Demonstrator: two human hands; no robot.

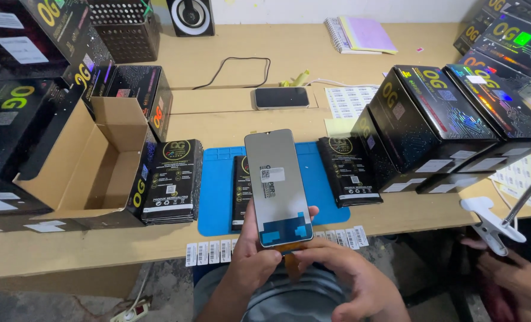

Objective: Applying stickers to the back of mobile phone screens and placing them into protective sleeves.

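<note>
My left hand [255, 262] holds a phone screen panel [277, 185] upright by its lower edge, grey back facing me, with a white sticker and blue tape tabs near the bottom. My right hand [343, 274] pinches the orange flex strip at the panel's bottom edge. Both hands hover over my lap, just in front of the table edge. Behind the panel a blue work mat [218, 191] lies on the wooden table [230, 128], with a flat black packet [240, 191] partly hidden by the panel.
An open cardboard box [98, 161] stands left, next to a stack of black packets [173, 182]. More black packets [348, 170] and several black boxes [438, 119] sit right. A phone [281, 97], label sheets [350, 101], a row of label stickers [209, 251] and a white clamp [492, 223] are nearby. Another person's hand [510, 271] is at lower right.
</note>
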